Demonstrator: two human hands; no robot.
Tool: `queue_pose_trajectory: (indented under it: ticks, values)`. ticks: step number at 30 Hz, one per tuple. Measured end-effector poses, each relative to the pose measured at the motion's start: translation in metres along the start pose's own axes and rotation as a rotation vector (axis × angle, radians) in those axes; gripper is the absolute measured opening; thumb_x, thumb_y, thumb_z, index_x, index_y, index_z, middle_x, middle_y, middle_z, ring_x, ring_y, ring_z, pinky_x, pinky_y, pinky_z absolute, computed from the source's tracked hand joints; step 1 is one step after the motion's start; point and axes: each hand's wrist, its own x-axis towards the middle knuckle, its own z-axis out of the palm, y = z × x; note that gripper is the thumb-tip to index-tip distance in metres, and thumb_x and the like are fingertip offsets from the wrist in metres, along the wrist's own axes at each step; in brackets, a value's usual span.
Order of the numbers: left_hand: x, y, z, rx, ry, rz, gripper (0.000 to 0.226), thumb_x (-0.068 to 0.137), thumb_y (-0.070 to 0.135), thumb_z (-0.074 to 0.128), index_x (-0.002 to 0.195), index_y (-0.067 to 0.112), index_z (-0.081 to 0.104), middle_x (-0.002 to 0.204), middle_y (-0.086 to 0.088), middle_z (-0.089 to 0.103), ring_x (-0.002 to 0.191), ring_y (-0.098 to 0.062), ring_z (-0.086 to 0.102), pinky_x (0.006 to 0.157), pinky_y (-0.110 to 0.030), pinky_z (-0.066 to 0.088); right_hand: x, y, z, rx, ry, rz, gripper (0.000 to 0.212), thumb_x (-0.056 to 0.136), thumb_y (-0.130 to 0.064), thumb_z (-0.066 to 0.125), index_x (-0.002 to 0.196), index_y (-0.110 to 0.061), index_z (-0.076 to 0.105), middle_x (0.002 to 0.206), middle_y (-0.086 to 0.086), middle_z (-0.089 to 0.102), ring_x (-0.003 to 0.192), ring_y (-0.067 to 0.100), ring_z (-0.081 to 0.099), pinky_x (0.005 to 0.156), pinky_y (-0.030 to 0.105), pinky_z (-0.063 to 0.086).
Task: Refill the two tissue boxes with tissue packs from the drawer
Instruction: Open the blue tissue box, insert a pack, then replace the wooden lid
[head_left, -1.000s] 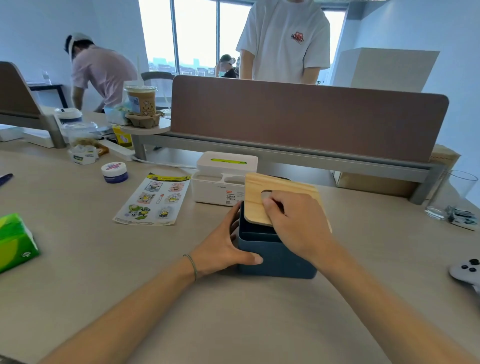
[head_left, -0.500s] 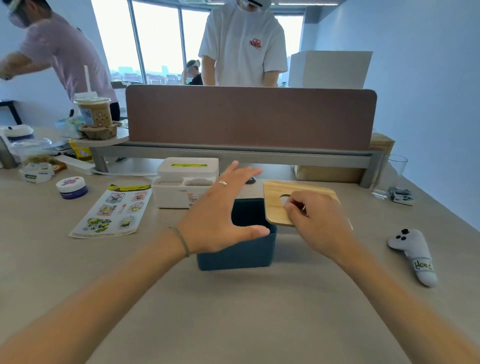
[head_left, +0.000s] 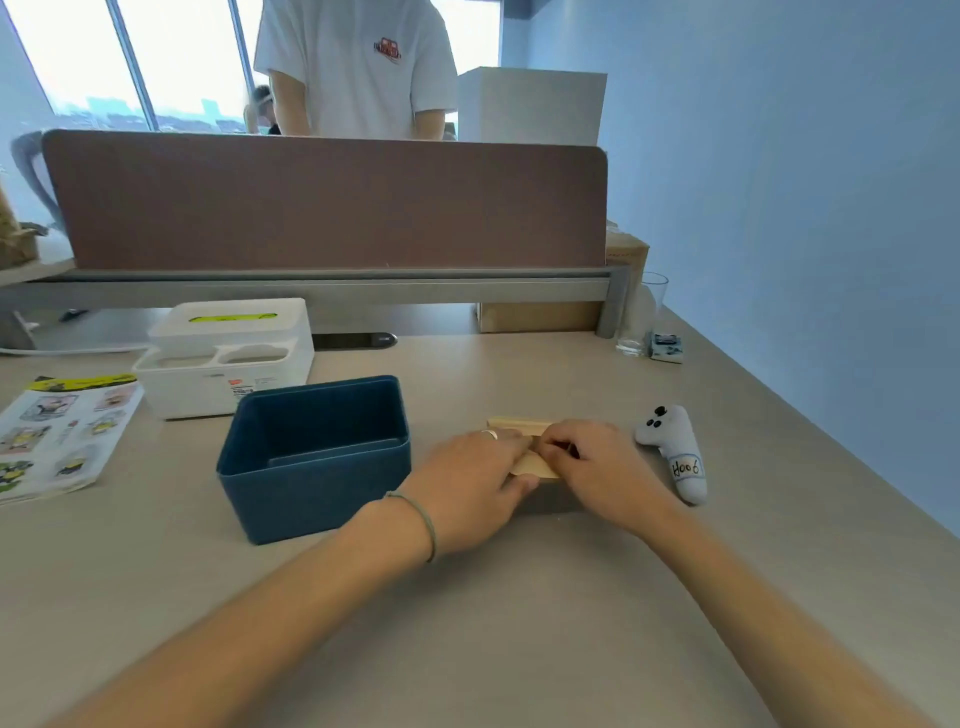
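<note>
A dark blue tissue box (head_left: 311, 483) stands open on the desk with nothing visible inside. Its wooden lid (head_left: 524, 428) lies flat on the desk just right of the box, mostly covered by my hands. My left hand (head_left: 475, 486) rests on the lid's left part, fingers bent over it. My right hand (head_left: 597, 470) holds the lid's right part, fingertips at its slot. Behind the blue box sits a white tissue box (head_left: 228, 353) with its lid on and a green strip showing in the slot. No tissue pack or drawer is in view.
A sticker sheet (head_left: 57, 431) lies at the left edge. A small white plush toy (head_left: 675, 452) lies right of my hands. A drinking glass (head_left: 641, 317) and a small carton stand at the back right. A brown partition (head_left: 332, 202) with a person behind it closes the desk's far side.
The wooden lid came off the blue box and moved right, down onto the desk. My left hand left the box's side and joined my right hand on the lid.
</note>
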Motion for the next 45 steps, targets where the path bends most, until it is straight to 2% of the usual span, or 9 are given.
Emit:
queue_pose_trajectory:
  ticks: [4,7,10,18,24,27,33,40,45]
  values:
    - [0.001,-0.006,0.025,0.056,-0.032,0.011,0.05,0.105,0.042,0.034,0.151,0.022,0.036,0.156,0.001,0.04,0.137,-0.021,0.043,0.108,-0.04,0.042,0.0,0.008,0.008,0.016,-0.044,0.03,0.019,0.094,-0.029,0.052,0.084,-0.026,0.069,0.082,-0.007,0.066,0.076,0.012,0.057,0.075,0.038,0.048]
    - [0.002,-0.016,0.041,0.081,-0.037,0.015,0.054,0.105,0.041,0.032,0.155,0.022,0.028,0.162,0.001,0.029,0.147,-0.018,0.031,0.11,-0.039,0.04,0.0,0.01,0.012,0.038,-0.052,0.031,0.021,0.095,-0.02,0.053,0.096,-0.022,0.074,0.096,-0.007,0.071,0.084,0.007,0.057,0.076,0.022,0.042]
    - [0.0,-0.021,0.053,0.078,-0.02,0.009,0.054,0.105,0.04,0.034,0.156,0.022,0.027,0.163,0.0,0.028,0.148,-0.018,0.029,0.109,-0.04,0.041,0.0,0.013,0.016,0.048,-0.055,0.029,0.023,0.093,-0.014,0.055,0.099,-0.022,0.075,0.099,-0.007,0.069,0.088,0.003,0.053,0.072,0.007,0.033]
    - [-0.004,-0.023,0.06,0.05,0.002,-0.016,0.054,0.103,0.037,0.037,0.154,0.021,0.032,0.163,0.003,0.025,0.15,-0.014,0.024,0.114,-0.035,0.036,-0.004,0.023,0.023,0.126,-0.026,0.085,0.027,0.089,-0.003,0.055,0.096,-0.019,0.076,0.095,-0.004,0.067,0.087,0.008,0.056,0.072,0.004,0.034]
    - [-0.007,-0.009,0.043,0.111,0.059,0.011,0.054,0.097,0.035,0.043,0.149,0.019,0.037,0.155,-0.007,0.039,0.144,-0.025,0.03,0.119,-0.034,0.021,-0.005,0.011,0.02,0.058,0.031,0.037,0.025,0.084,-0.007,0.057,0.087,-0.025,0.073,0.092,-0.004,0.067,0.087,0.013,0.058,0.08,0.029,0.046]
    - [-0.009,-0.001,0.02,0.183,0.168,0.03,0.05,0.093,0.034,0.046,0.141,0.02,0.046,0.14,-0.008,0.05,0.129,-0.025,0.044,0.116,-0.041,0.028,-0.006,-0.003,0.012,-0.028,0.103,-0.022,0.025,0.08,-0.011,0.055,0.092,-0.025,0.072,0.094,-0.004,0.068,0.093,0.018,0.061,0.083,0.039,0.05]
    - [-0.027,-0.019,-0.033,0.242,0.283,-0.118,0.045,0.095,0.04,0.047,0.137,0.024,0.052,0.144,-0.005,0.049,0.133,-0.023,0.044,0.116,-0.042,0.028,0.001,-0.051,0.0,-0.131,0.162,-0.129,0.025,0.087,-0.012,0.057,0.104,-0.025,0.07,0.103,-0.006,0.067,0.099,0.014,0.059,0.085,0.031,0.045]
    - [-0.09,-0.068,-0.072,0.262,0.364,-0.317,0.038,0.094,0.037,0.052,0.128,0.022,0.059,0.142,-0.005,0.05,0.128,-0.025,0.045,0.112,-0.04,0.032,0.028,-0.137,0.036,-0.114,0.107,-0.311,0.028,0.092,-0.013,0.056,0.114,-0.024,0.067,0.113,-0.004,0.067,0.103,0.014,0.059,0.094,0.038,0.051]
    - [-0.14,-0.115,-0.096,0.29,0.378,-0.477,0.038,0.089,0.038,0.051,0.123,0.023,0.058,0.121,-0.003,0.059,0.111,-0.024,0.053,0.099,-0.039,0.041,0.043,-0.204,0.071,-0.096,0.054,-0.45,0.029,0.09,-0.014,0.058,0.115,-0.026,0.067,0.114,-0.007,0.068,0.103,0.015,0.059,0.092,0.035,0.05]
